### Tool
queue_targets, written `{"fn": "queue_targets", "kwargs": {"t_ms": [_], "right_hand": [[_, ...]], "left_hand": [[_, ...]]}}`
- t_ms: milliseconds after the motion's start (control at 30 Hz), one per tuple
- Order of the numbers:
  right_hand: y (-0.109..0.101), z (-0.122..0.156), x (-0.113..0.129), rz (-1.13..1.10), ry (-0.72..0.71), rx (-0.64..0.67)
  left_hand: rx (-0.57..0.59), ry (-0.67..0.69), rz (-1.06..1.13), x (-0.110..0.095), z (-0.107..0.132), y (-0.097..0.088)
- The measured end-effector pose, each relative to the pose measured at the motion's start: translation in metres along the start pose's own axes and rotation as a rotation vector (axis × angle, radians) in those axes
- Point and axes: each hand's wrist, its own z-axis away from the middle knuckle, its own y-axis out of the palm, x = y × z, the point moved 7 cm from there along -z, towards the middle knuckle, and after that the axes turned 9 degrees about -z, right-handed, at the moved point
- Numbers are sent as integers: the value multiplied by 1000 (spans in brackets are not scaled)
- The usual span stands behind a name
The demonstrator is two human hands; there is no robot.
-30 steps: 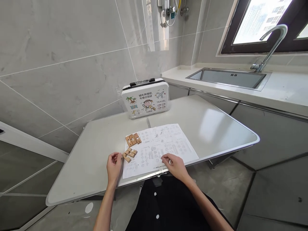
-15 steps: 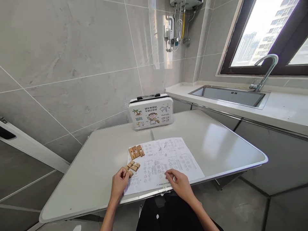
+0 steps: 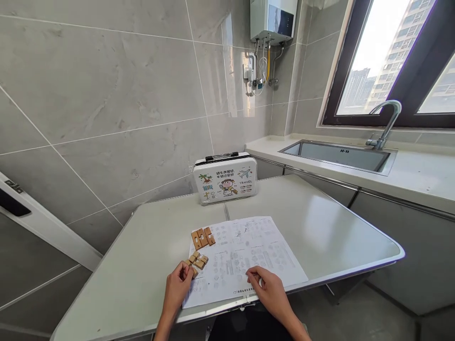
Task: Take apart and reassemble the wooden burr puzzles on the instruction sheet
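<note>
Head view: person seated at a grey folding table (image 3: pixel 142 279), both bare hands at its near edge
Left hand: left hand (image 3: pixel 177 290) rests on the table at the left edge of the instruction sheet (image 3: pixel 249 255); thumb and fingertips are pinched on a wooden block (image 3: pixel 194 272)
Wooden block: lies on the sheet's left margin, nearest piece of the block cluster (image 3: pixel 197 260), touching it
Right hand: right hand (image 3: pixel 272 292) lies palm down on the sheet's near edge, fingers loosely bent, gripping nothing
Block trio: block trio (image 3: pixel 203 237), three notched wooden pieces side by side at the sheet's far-left corner, just beyond the cluster, apart from both hands
Sheet: flat on the table, printed with small diagrams too fine to read
Case: white printed case (image 3: pixel 225 179) with a black handle stands upright at the table's far edge against the tiled wall
Background: steel sink (image 3: pixel 337 155) and faucet (image 3: pixel 386 124) under the window at right; water heater (image 3: pixel 273 18) on the wall above
</note>
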Motion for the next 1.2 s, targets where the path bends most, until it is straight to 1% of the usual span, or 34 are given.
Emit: {"fn": "queue_targets", "kwargs": {"t_ms": [267, 367, 867, 1200], "right_hand": [[-1, -1, 2, 19, -26, -24], [-1, -1, 1, 20, -33, -26], [0, 0, 0, 6, -3, -7], [0, 0, -1, 13, -26, -13]], "left_hand": [[9, -9, 20, -2, 1, 0], [-4, 1, 25, -4, 2, -1], [-8, -2, 7, -5, 1, -3], [-14, 2, 30, -10, 1, -5]]}}
